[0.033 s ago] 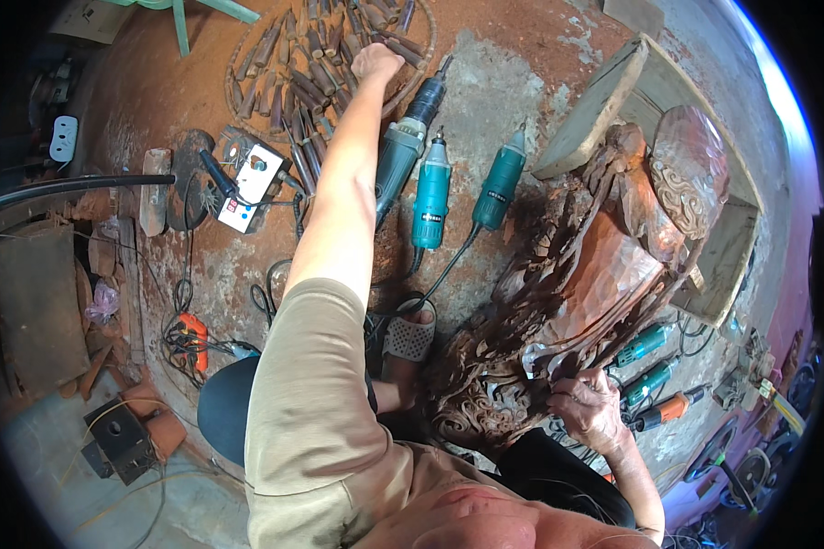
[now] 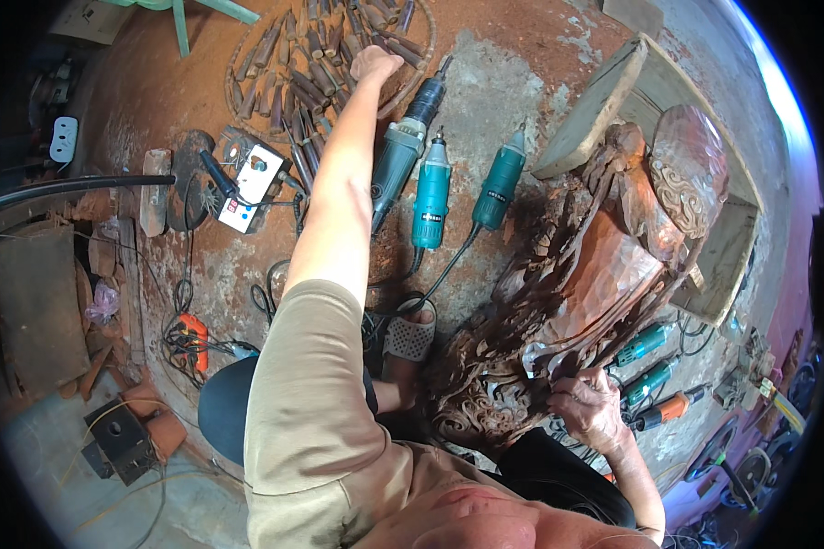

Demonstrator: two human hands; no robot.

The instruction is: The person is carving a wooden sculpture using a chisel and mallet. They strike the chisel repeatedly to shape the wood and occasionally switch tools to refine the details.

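Note:
My left hand (image 2: 375,62) reaches over a round, shallow tray (image 2: 231,84) at the far side, among many wooden-handled carving chisels (image 2: 313,87). Its fingers are curled closed, and whatever lies in them is hidden. Against the near end of a large reddish-brown wood carving (image 2: 604,261) rests my right hand (image 2: 588,409), fingers bent together. I cannot make out what it grips, if anything. The carving has scrollwork near that hand and a carved figure toward its far end, which leans on a wooden crate (image 2: 613,101).
Between tray and carving lie a large grey-green power tool (image 2: 399,165) and two teal die grinders (image 2: 432,203) with cords. More teal grinders (image 2: 648,382) and an orange one (image 2: 668,412) lie to the right. A white control box (image 2: 252,188) and an orange tool (image 2: 192,340) are at left.
My left forearm has shifted very slightly to the left, the hand still over the tray. My right hand and the carving have not visibly moved.

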